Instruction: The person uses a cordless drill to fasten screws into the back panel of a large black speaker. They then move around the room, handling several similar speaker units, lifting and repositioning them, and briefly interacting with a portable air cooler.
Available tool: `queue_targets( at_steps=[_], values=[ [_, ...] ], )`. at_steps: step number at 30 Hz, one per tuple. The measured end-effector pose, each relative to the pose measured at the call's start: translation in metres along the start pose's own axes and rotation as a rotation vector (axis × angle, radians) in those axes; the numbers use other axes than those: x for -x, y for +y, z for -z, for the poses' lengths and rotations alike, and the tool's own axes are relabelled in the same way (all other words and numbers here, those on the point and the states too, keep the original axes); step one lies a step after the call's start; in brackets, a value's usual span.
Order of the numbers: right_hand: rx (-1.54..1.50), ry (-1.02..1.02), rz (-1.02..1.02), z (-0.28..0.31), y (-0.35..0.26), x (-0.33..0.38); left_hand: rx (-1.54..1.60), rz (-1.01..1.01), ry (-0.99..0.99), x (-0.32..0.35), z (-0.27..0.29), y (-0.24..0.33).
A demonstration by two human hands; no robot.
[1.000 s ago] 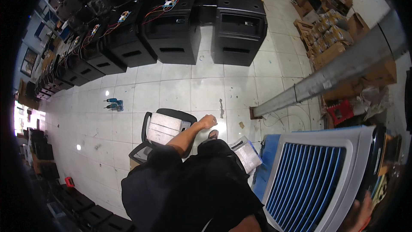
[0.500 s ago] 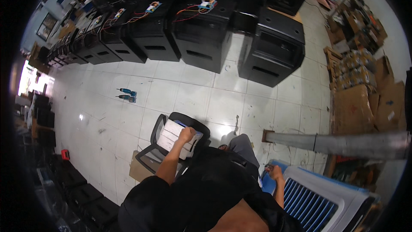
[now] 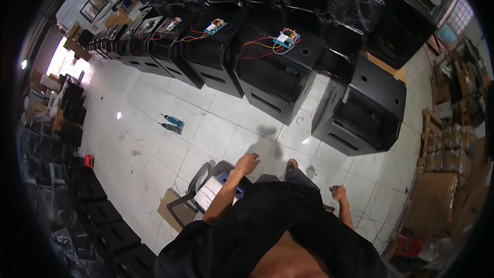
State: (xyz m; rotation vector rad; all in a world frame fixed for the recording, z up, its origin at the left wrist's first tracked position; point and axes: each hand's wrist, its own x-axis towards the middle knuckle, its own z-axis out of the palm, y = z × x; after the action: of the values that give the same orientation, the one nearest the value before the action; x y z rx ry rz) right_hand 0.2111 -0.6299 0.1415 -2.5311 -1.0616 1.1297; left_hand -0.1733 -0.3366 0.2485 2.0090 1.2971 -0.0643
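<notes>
My left hand (image 3: 248, 163) hangs in the air above the front of a black office chair (image 3: 220, 167), holding nothing, with its fingers slightly apart. On the chair's seat lie a flat white stack, perhaps cardboard or paper (image 3: 208, 193), and a blue item (image 3: 240, 192), partly covered by my left forearm. My right hand (image 3: 338, 193) is on the right over the tiled floor, its fingers curled. Something small and dark shows at those fingers, too small to name. Ahead stands a black speaker cabinet (image 3: 355, 116) with a slot in its front.
A row of speaker cabinets (image 3: 267, 95) curves away to the left, with wired circuit boards (image 3: 287, 37) on top. Two teal cordless drills (image 3: 173, 123) lie on the floor. Cardboard boxes (image 3: 429, 201) line the right side. More black cabinets (image 3: 110, 221) stand at lower left.
I have risen and turned, and the speaker cabinets look closer. My left hand has left the white stack on the chair. The blue-grey slatted unit and metal post at right have gone from view.
</notes>
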Motion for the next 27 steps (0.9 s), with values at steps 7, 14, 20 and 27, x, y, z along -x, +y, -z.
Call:
queue_targets(
  at_steps=[7, 14, 20, 27],
  values=[
    [-0.019, 0.179, 0.199, 0.144, -0.133, -0.153, -0.021, -0.204, 0.164, -0.147, 0.083, 0.055],
    [-0.023, 0.190, 0.092, 0.157, -0.172, -0.208, -0.179, -0.270, 0.213, -0.339, 0.147, 0.075],
    [-0.277, -0.002, -0.116, 0.094, -0.133, -0.146, -0.424, -0.173, 0.376, -0.485, 0.153, 0.068],
    [-0.316, -0.045, -0.187, 0.104, -0.180, -0.107, -0.526, -0.192, 0.419, -0.532, 0.170, 0.066]
  ],
)
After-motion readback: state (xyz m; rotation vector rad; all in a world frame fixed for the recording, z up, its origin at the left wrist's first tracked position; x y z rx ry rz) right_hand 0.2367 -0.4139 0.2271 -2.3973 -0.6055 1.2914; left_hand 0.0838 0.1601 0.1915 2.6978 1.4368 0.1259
